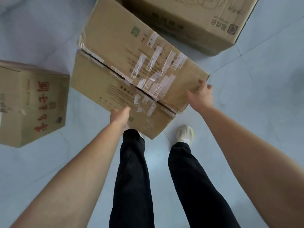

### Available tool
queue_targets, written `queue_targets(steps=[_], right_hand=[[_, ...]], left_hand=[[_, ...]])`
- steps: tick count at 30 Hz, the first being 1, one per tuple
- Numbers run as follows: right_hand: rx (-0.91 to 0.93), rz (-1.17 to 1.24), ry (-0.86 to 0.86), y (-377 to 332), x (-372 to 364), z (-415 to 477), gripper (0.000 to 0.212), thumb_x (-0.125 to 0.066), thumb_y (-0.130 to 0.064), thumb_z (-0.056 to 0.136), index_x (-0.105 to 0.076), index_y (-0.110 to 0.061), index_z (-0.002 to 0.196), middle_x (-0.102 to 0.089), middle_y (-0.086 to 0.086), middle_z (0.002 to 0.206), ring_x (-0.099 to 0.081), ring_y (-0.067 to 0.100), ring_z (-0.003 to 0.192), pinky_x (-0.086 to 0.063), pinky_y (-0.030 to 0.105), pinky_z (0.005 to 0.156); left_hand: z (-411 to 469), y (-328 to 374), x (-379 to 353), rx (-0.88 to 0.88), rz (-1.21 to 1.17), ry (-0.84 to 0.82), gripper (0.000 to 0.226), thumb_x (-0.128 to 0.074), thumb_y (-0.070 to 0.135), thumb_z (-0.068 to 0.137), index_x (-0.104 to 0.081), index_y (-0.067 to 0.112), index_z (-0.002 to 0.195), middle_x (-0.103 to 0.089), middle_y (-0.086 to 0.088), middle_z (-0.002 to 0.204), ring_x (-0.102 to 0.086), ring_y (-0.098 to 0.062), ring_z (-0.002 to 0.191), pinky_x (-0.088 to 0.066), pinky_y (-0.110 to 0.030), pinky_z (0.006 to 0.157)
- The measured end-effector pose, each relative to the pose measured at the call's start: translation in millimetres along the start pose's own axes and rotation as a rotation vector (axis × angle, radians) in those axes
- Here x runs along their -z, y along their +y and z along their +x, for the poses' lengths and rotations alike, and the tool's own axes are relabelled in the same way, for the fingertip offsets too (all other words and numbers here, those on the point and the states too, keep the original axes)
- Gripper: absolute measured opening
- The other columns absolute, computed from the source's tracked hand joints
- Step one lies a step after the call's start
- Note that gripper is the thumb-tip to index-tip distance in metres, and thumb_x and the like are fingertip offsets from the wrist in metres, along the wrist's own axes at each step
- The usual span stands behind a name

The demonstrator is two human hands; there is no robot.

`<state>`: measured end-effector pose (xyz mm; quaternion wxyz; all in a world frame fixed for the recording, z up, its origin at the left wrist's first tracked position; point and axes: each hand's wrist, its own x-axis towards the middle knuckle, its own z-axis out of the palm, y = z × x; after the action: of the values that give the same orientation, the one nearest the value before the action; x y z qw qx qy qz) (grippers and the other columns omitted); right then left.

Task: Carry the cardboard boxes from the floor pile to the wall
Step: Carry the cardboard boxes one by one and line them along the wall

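Far left there's a smaller box with red lettering (31,102) sitting on the pale floor (246,122), well apart from what I'm handling, so that one's waiting its turn.

Next over is my left hand (118,116), pressed onto the near flap of the big taped box (131,74). The fingers (115,111) on that side are mostly tucked over the near edge, thumb lying flat on top. I honestly can't tell whether they've curled under yet or are just resting there. I'd guess that hand is low and close to me so it can take the weight from below.

The taped box is right in front of my legs, its near corner over my left foot, so it looks tipped up or already a bit off the floor. Can't say which for sure. The top seam is a mess of clear tape strips and the flaps gap a little along the middle. That's probably why I'm grabbing the outer edges and not the seam.

Then my right shoe (185,133), planted beside the box's near corner, stance wide for the lift I reckon.

Right hand (201,95) is at the far right corner, fingers spread and wrapping over that edge, thumb on top; loosely gripping, not clamped. Opposite corners should stop it twisting.

Behind it all sits a bigger printed carton (189,18), close behind the taped one.
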<state>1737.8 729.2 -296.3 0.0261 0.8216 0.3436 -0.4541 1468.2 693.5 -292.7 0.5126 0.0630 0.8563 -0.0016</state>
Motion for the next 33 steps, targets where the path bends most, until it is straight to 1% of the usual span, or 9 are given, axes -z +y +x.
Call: queue_targets(steps=[4, 6, 9, 13, 17, 20, 25, 28, 33], right_hand=[[0.085, -0.110, 0.098, 6, 0, 36, 0.099, -0.069, -0.047, 0.087, -0.009, -0.021, 0.161, -0.001, 0.013, 0.167, -0.014, 0.035, 0.153, -0.020, 0.045, 0.123], [0.104, -0.205, 0.107, 7, 2, 57, 0.109, -0.071, -0.055, 0.084, 0.001, -0.027, 0.161, 0.011, 0.008, 0.168, -0.002, 0.036, 0.154, -0.013, 0.048, 0.123], [0.106, -0.277, 0.028, 7, -4, 80, 0.116, -0.073, -0.060, 0.080, 0.003, -0.026, 0.162, 0.010, 0.004, 0.169, -0.006, 0.033, 0.155, -0.018, 0.048, 0.123], [0.178, -0.286, 0.006, 15, -32, 103, 0.122, -0.077, -0.060, 0.074, -0.003, -0.023, 0.162, 0.005, 0.000, 0.168, -0.016, 0.026, 0.154, -0.026, 0.038, 0.121], [0.166, -0.293, 0.062, 8, -44, 120, 0.132, -0.083, -0.055, 0.069, 0.007, -0.028, 0.161, 0.014, 0.002, 0.168, 0.003, 0.033, 0.154, -0.017, 0.045, 0.123], [0.139, -0.253, 0.069, 1, -48, 121, 0.139, -0.085, -0.055, 0.061, 0.009, -0.028, 0.160, -0.003, 0.003, 0.165, -0.008, 0.031, 0.151, -0.026, 0.044, 0.122], [0.042, -0.243, 0.086, 4, -50, 74, 0.147, -0.088, -0.069, 0.050, -0.006, -0.017, 0.161, -0.021, 0.009, 0.154, -0.021, 0.031, 0.146, -0.028, 0.046, 0.121], [0.019, -0.222, 0.093, -1, -48, 32, 0.128, -0.084, -0.075, 0.050, -0.032, -0.014, 0.151, -0.029, 0.009, 0.147, -0.026, 0.030, 0.141, -0.031, 0.044, 0.118], [0.178, -0.145, 0.172, -51, -27, -54, 0.100, -0.078, -0.074, 0.062, -0.047, -0.014, 0.136, -0.041, 0.006, 0.131, -0.041, 0.026, 0.125, -0.037, 0.036, 0.106]], left_hand=[[29, -43, -26, 0.073, -0.118, 0.105, 0.071, -0.074, 0.035, 0.081, -0.038, 0.007, 0.136, -0.052, -0.013, 0.134, -0.055, -0.031, 0.108, -0.048, -0.037, 0.086], [40, -61, -44, 0.152, -0.167, 0.069, 0.081, -0.076, 0.043, 0.076, -0.035, 0.007, 0.135, -0.049, -0.016, 0.137, -0.053, -0.034, 0.117, -0.048, -0.042, 0.096], [53, -87, -66, 0.235, -0.224, -0.042, 0.106, -0.074, 0.058, 0.064, -0.027, 0.011, 0.147, -0.040, -0.012, 0.147, -0.048, -0.034, 0.126, -0.046, -0.048, 0.103], [67, -112, -90, 0.271, -0.280, -0.152, 0.088, -0.069, 0.058, 0.082, -0.031, 0.014, 0.148, -0.045, -0.007, 0.142, -0.052, -0.030, 0.111, -0.050, -0.039, 0.088], [80, -125, -104, 0.264, -0.346, -0.247, 0.079, -0.059, 0.062, 0.087, -0.035, 0.018, 0.148, -0.043, -0.003, 0.146, -0.047, -0.025, 0.125, -0.046, -0.047, 0.102], [82, -130, -108, 0.225, -0.361, -0.306, 0.073, -0.046, 0.064, 0.094, -0.031, 0.020, 0.151, -0.036, -0.003, 0.154, -0.041, -0.025, 0.135, -0.043, -0.048, 0.107], [69, -133, -81, 0.284, -0.550, -0.175, 0.075, -0.037, 0.066, 0.096, -0.025, 0.020, 0.154, -0.035, -0.005, 0.155, -0.039, -0.030, 0.139, -0.038, -0.054, 0.110], [52, -142, -45, 0.252, -0.536, -0.039, 0.078, -0.046, 0.067, 0.091, -0.035, 0.016, 0.148, -0.044, -0.003, 0.148, -0.046, -0.029, 0.131, -0.040, -0.052, 0.109], [-1, -127, 52, 0.076, -0.425, 0.164, 0.067, -0.057, 0.060, 0.086, -0.052, 0.010, 0.131, -0.058, -0.004, 0.126, -0.057, -0.031, 0.112, -0.049, -0.047, 0.100]])
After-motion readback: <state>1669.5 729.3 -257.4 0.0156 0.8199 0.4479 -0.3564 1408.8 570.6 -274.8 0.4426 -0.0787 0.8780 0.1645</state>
